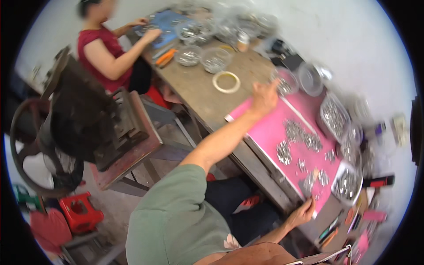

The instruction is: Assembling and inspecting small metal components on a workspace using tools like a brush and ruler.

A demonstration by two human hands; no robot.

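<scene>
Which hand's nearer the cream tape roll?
Left. The left hand is right of the tape roll in view, by a round clear tub; the right hand is farther, at the pink mat's lower end.

A long worktable (254,64) with a worn brown top stretches in front of you. A pink sheet (265,121) lies on it, strewn with loose piles of shiny metal pieces (285,152). Around the sheet stand a round clear tub (297,82), an oblong container (323,127) and a white tray (349,202), each holding silvery pieces. Farther left, you have a cream ring (226,91), an orange-handled tool (166,57) and a blue mat (164,22). Pens (327,230) lie to your right.
</scene>
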